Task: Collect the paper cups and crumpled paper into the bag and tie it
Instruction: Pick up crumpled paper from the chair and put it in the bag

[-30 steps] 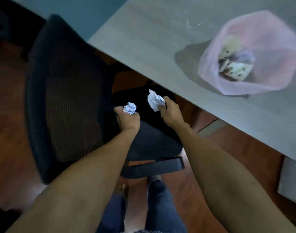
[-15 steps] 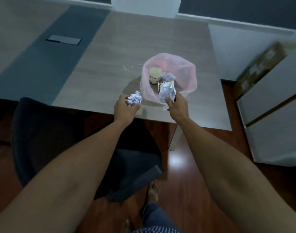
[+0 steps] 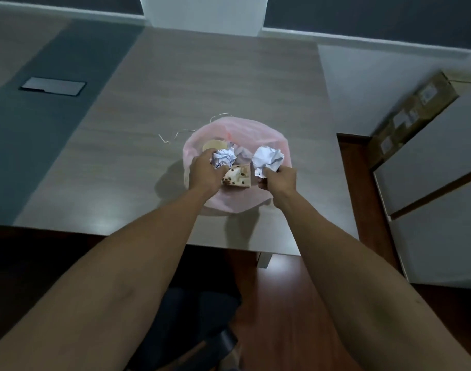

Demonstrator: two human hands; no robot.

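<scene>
Both hands out over the open pink bag on the grey table: left hand curled round one paper ball, right hand pinching a second, larger paper ball by its lower edge. Inside the bag, a tan paper cup at the far left, a spotted cup on its side between the hands, more crumpled paper behind. Just beyond the bag, thin bent wire bits on the tabletop.

Both arms outstretched, fingers curled
</scene>
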